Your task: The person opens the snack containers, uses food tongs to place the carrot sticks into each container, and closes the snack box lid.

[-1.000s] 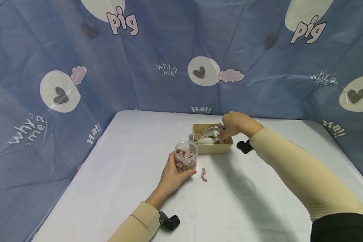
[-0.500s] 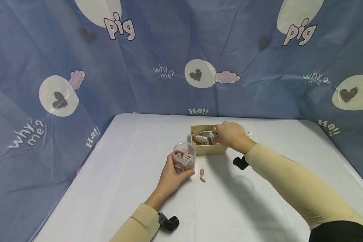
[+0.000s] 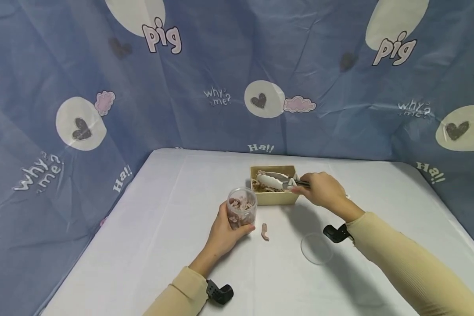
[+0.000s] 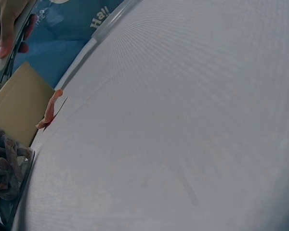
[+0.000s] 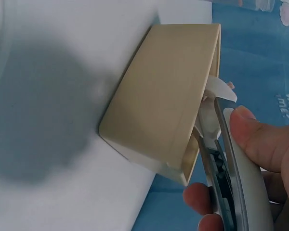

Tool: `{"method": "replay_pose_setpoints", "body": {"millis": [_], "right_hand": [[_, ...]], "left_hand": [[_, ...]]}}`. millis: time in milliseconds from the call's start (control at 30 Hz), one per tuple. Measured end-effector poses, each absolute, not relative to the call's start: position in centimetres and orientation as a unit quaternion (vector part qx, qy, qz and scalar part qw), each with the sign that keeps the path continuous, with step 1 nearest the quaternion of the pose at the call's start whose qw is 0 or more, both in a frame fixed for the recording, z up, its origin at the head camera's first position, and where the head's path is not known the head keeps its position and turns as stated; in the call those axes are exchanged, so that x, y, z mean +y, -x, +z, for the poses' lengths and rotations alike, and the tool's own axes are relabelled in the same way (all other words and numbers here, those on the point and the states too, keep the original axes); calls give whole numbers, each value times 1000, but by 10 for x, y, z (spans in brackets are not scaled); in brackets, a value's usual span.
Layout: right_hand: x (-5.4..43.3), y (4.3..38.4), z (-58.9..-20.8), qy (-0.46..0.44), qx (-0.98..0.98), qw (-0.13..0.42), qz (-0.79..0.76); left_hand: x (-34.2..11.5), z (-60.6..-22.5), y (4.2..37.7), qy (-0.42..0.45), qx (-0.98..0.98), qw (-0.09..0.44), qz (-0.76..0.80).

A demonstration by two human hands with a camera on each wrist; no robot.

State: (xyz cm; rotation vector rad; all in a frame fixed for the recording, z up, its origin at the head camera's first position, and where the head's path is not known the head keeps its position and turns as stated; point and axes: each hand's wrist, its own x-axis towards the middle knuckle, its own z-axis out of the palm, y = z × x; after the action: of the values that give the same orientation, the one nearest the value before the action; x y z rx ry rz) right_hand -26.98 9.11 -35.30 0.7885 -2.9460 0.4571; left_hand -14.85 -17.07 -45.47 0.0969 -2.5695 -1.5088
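My left hand (image 3: 222, 236) grips a clear round plastic jar (image 3: 242, 212) partly filled with pinkish-brown, curled pieces. Its fingers are curled round the jar's left side and the thumb lies along the front. A pair of tongs (image 3: 274, 180) with white scalloped tips and a metal handle is in my right hand (image 3: 324, 190). Their tips reach into a tan rectangular box (image 3: 277, 199) that contains more such pieces. In the right wrist view, the thumb presses one arm of the tongs (image 5: 238, 168) and fingers lie against the other. Whether the tips hold a piece cannot be made out.
One loose curled piece (image 3: 264, 231) lies on the white-covered table (image 3: 174, 206), right of the jar. A clear round lid (image 3: 317, 249) lies flat nearer the right forearm. A blue patterned cloth (image 3: 205, 127) hangs behind and at the sides.
My right hand first lowers, then shifts right and toward me, with the tongs now lying more level in the box. My left hand keeps the jar in place.
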Motion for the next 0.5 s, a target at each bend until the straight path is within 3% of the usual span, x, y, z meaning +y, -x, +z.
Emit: {"method": "replay_pose_setpoints", "body": {"millis": [500], "right_hand": [[105, 262, -340, -268, -949, 46, 157]], "left_hand": [[-172, -455, 149, -35, -862, 80, -499]]}}
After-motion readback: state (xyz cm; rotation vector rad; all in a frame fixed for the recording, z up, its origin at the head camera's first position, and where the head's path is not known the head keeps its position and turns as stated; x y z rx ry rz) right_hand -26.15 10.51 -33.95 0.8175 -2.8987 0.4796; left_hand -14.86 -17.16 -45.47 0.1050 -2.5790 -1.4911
